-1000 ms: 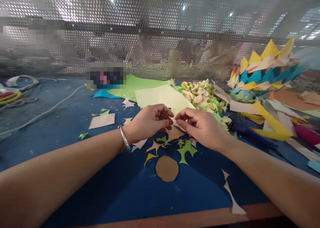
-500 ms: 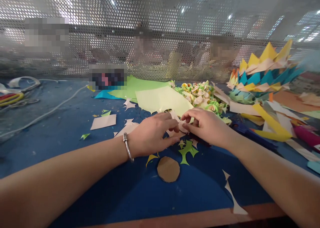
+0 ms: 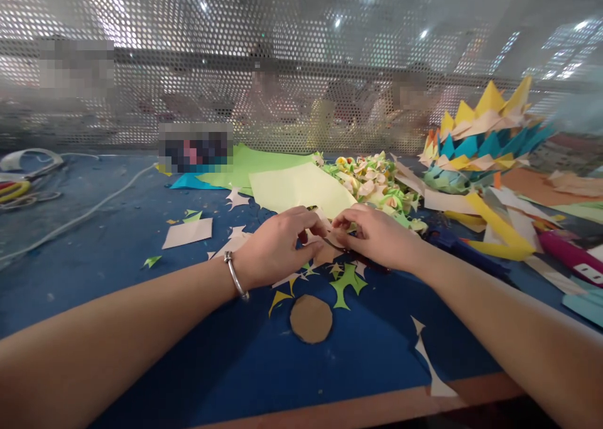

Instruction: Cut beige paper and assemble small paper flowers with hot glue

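I can barely make out the pale paper piece (image 3: 330, 244); my left hand (image 3: 276, 247) and right hand (image 3: 377, 237) cover most of it, low over the blue desk (image 3: 117, 253). Both grips pinch its edges, fingertips nearly meeting. What shows is small, pinkish-tan, creased. Scraps (image 3: 346, 281) and a brown paper disc (image 3: 311, 318) lie just nearer me.
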Motion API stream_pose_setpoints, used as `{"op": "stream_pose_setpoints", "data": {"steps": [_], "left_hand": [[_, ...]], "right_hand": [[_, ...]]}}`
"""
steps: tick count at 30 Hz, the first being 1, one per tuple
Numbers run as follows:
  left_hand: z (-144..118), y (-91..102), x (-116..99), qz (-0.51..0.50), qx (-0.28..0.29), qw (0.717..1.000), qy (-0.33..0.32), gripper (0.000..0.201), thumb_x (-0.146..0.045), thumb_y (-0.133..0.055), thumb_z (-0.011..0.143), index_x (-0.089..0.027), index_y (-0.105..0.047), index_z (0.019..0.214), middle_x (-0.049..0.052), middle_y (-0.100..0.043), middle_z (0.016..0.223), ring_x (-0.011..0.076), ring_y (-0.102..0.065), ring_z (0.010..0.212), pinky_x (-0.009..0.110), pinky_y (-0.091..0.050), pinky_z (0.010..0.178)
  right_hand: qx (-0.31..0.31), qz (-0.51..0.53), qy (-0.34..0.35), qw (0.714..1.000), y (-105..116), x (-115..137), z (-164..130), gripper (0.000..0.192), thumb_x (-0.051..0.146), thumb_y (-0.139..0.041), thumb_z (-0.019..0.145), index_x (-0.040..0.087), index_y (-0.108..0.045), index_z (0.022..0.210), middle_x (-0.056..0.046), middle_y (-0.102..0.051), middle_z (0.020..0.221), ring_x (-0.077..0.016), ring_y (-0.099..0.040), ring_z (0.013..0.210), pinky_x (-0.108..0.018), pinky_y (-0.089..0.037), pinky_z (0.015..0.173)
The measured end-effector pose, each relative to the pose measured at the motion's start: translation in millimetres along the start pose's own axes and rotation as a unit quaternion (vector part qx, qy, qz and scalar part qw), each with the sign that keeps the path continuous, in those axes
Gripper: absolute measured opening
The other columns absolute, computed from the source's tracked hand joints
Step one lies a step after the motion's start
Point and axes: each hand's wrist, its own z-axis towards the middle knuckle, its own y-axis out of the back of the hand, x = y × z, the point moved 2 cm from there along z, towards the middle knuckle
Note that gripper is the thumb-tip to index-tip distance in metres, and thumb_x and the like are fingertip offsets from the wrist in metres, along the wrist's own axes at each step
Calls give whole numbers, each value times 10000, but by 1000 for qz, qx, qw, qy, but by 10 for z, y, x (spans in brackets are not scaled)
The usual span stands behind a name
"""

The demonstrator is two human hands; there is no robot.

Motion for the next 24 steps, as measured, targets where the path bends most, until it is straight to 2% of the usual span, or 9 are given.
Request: {"op": "stream_pose_setpoints", "data": {"steps": [4, 13, 24], "left_hand": [[9, 3, -15, -14, -3, 1000, 5, 173, -125, -585, 794, -177, -666, 938, 27, -625, 857, 120, -567, 667, 266, -463, 662], [9, 2, -28, -29, -7, 1000, 6, 153, -141, -578, 807, -171, -670, 926, 53, -634, 903, 113, -589, 665, 253, -481, 630], [27, 1, -4, -30, -10, 999, -5, 155, -124, -570, 800, -168, -667, 912, 57, -644, 920, 115, -604, 687, 245, -491, 628]], "right_hand": [[17, 13, -3, 1000, -16, -16, 17, 212, 361, -559, 887, 183, -654, 952, -111, -613, 1002, -213, -596, 859, -333, -459, 705], [21, 1, 14, 1000, -28, -30, 42, 196, 257, -554, 865, 202, -645, 1031, -105, -606, 1034, -213, -602, 873, -326, -447, 718], [21, 18, 20, 999, -47, -50, 83, 86, 264, -573, 844, 192, -607, 875, -77, -619, 924, -192, -589, 803, -304, -429, 663]]}}
